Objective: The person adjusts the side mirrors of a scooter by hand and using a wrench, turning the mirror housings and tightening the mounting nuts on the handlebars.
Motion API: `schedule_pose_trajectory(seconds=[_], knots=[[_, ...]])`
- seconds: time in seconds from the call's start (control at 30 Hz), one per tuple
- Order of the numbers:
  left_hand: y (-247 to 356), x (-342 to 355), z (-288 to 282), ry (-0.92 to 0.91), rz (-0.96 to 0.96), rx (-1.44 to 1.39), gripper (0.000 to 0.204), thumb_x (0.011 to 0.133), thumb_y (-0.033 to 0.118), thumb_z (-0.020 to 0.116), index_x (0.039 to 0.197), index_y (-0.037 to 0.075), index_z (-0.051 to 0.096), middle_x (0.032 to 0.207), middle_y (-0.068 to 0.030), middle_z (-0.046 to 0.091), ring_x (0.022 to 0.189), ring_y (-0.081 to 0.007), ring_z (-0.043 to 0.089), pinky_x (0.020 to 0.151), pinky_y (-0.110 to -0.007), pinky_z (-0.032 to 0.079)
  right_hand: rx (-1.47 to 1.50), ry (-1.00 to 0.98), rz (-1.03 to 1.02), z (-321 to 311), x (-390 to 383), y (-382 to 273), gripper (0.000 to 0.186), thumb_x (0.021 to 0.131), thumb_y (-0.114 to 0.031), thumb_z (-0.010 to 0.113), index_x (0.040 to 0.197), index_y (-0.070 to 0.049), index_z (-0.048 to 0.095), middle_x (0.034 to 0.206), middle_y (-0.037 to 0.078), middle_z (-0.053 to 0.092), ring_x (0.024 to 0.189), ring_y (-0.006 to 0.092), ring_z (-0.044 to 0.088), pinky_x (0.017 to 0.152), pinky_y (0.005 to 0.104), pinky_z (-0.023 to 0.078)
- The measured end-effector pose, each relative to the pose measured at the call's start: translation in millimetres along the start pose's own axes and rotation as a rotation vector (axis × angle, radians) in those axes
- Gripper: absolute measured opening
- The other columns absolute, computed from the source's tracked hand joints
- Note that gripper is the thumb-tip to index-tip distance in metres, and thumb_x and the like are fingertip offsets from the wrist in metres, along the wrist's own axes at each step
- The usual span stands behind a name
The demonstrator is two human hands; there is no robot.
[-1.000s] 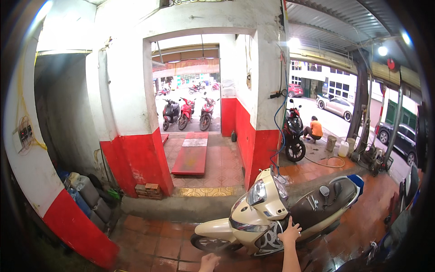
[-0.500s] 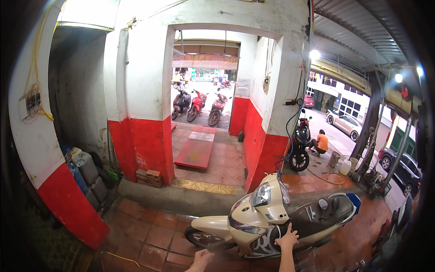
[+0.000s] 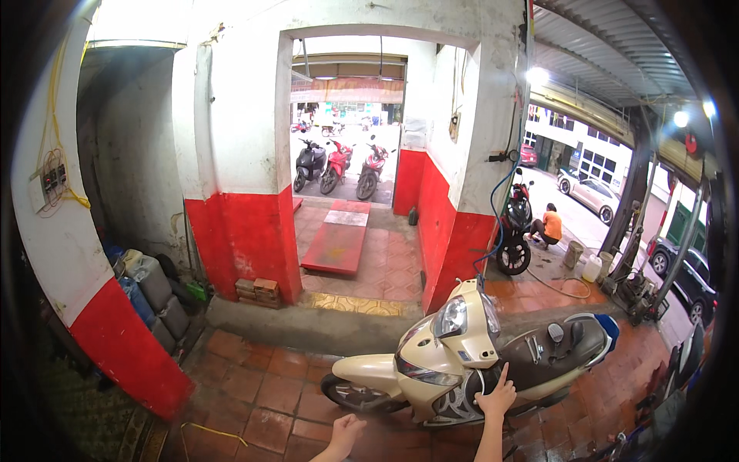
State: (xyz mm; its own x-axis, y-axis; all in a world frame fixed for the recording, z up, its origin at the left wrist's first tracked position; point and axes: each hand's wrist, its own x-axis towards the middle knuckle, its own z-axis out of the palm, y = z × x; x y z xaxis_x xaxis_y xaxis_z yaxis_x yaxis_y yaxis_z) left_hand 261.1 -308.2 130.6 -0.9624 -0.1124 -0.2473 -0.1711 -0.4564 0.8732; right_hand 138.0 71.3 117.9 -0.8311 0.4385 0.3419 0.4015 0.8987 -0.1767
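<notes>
A cream scooter (image 3: 439,350) stands across the lower middle, its front wheel to the left. My right hand (image 3: 499,396) is beside the scooter's leg shield and seat, index finger stretched out and thumb apart, holding nothing. Left of it, below the front wheel, my left hand (image 3: 346,433) is closed in a fist; whatever may be inside is hidden. On the dark seat (image 3: 531,369) lie a round mirror (image 3: 555,333), a second dark mirror-like piece (image 3: 576,333) and silver metal parts (image 3: 535,350) too small to name.
A low concrete step (image 3: 269,327) runs behind the scooter. Beyond the doorway lies a red platform (image 3: 336,250). Plastic jugs (image 3: 150,281) crowd the left wall; a yellow cord (image 3: 215,433) lies on the tiles. A person in orange (image 3: 551,225) squats by a dark motorbike (image 3: 513,239).
My right hand has gone from spread fingers to one stretched index finger. My left fist has shifted slightly within the view. The whole view has moved a little; the scooter stays in place.
</notes>
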Motion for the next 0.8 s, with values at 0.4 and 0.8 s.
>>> schedule_pose_trajectory(seconds=[0.4,0.8], knots=[[3,5,11,-0.028,0.061,0.047,0.027,0.087,0.008,0.063,0.067,0.015,0.046,0.06,0.0065,0.039,0.055,-0.0063,0.037,0.051,-0.025,0.03,0.06,0.073,-0.021,7,-4,6,0.122,0.051,-0.032,0.079,0.157,-0.025,0.019,0.1,0.016,0.053,0.091,0.0341,0.054,0.087,0.0448,0.043],[-6,9,15,-0.082,0.052,0.09,0.029,0.087,0.008,0.063,0.066,0.015,0.044,0.059,0.0068,0.037,0.053,-0.0061,0.035,0.05,-0.025,0.028,-0.011,0.027,-0.039,16,-4,11,0.122,0.05,-0.037,0.083,0.156,-0.028,0.024,0.104,0.017,0.052,0.096,0.0354,0.053,0.09,0.0462,0.043]])
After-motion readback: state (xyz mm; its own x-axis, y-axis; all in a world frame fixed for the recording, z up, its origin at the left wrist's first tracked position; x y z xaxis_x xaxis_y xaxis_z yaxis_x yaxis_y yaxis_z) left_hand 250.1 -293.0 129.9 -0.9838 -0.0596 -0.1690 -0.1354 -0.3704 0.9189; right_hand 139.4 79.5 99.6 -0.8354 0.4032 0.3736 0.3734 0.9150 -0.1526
